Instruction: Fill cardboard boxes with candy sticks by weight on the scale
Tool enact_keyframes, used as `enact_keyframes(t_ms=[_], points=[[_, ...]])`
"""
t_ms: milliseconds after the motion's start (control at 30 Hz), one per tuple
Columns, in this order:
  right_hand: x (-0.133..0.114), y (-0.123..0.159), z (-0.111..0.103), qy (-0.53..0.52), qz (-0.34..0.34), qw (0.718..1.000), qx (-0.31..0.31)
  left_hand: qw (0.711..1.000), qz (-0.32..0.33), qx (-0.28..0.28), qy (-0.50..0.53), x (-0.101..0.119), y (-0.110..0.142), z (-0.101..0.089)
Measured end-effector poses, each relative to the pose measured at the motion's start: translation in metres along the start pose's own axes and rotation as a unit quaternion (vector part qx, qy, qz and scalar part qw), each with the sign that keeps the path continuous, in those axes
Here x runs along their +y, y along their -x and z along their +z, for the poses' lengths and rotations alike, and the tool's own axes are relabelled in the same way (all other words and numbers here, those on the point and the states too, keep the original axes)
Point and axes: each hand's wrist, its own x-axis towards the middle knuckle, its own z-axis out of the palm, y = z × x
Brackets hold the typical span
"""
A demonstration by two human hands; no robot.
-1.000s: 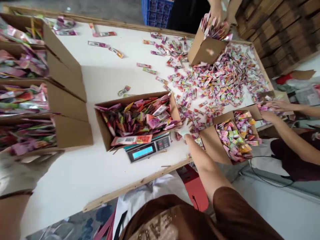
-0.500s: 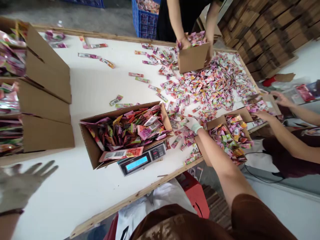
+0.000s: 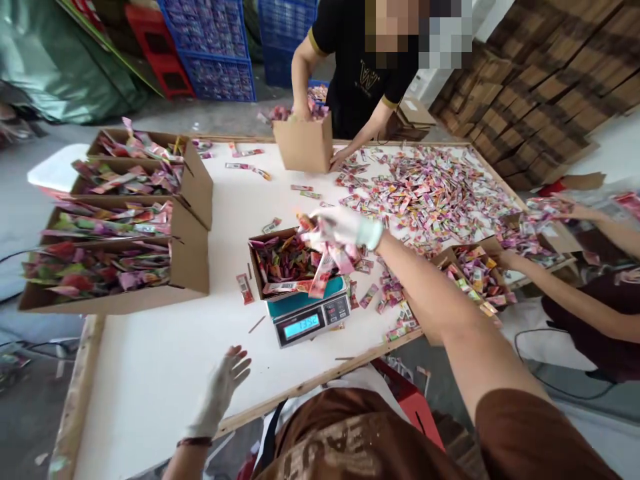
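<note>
Over the right end of a cardboard box, my gloved right hand grips a bunch of small candy packets, some dangling below its fingers. Many similar packets fill the box, which rests on a digital scale with a lit blue display. My left hand, gloved with bare fingertips, hovers above the white table near the front edge, fingers spread, holding nothing. A single packet lies just left of the box.
Several filled boxes stand in a row at left. A large heap of packets covers the table's right side. Across the table a person handles a box. At right, another person's hands work near boxes. Blue crates stand behind.
My right hand has moved from the loose packets to above the box, now with a bunch of packets. My view has shifted left and up. The person opposite has moved their box leftward.
</note>
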Motion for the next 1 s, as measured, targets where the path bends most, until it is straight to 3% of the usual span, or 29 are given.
enact_keyframes(t_ms=[100,167,233,333,400,500,600,700,833,900,1000], points=[[-0.013,-0.021,0.049,0.090,0.006,0.995,-0.051,0.999,0.042,-0.021,-0.001,-0.029,0.012,-0.003],[-0.016,-0.021,0.062,0.117,0.022,0.991,-0.062,0.998,0.065,-0.023,-0.008,-0.043,0.024,-0.001],[-0.018,-0.015,0.058,0.117,0.025,0.991,-0.052,0.996,0.081,-0.020,-0.019,-0.052,0.038,0.006],[-0.017,0.004,0.032,0.091,0.009,0.996,-0.020,0.992,0.106,-0.025,-0.059,-0.053,0.059,0.025],[-0.012,0.026,0.014,0.036,-0.008,0.999,0.036,0.987,0.129,-0.021,-0.088,-0.047,0.071,0.039],[0.002,0.073,-0.004,-0.100,-0.014,0.974,0.201,0.976,0.183,-0.012,-0.119,-0.026,0.080,0.052],[0.030,0.121,-0.007,-0.159,0.074,0.932,0.318,0.955,0.270,-0.007,-0.126,0.011,0.086,0.056],[0.065,0.161,0.006,-0.145,0.188,0.920,0.311,0.921,0.374,0.008,-0.106,0.060,0.100,0.063],[0.102,0.195,0.034,-0.169,0.303,0.904,0.250,0.840,0.527,0.015,-0.128,0.120,0.134,0.092],[0.107,0.203,0.041,-0.168,0.305,0.909,0.228,0.803,0.573,-0.011,-0.165,0.139,0.151,0.112],[0.095,0.206,0.040,-0.099,0.266,0.933,0.220,0.763,0.604,-0.047,-0.224,0.152,0.168,0.141]])
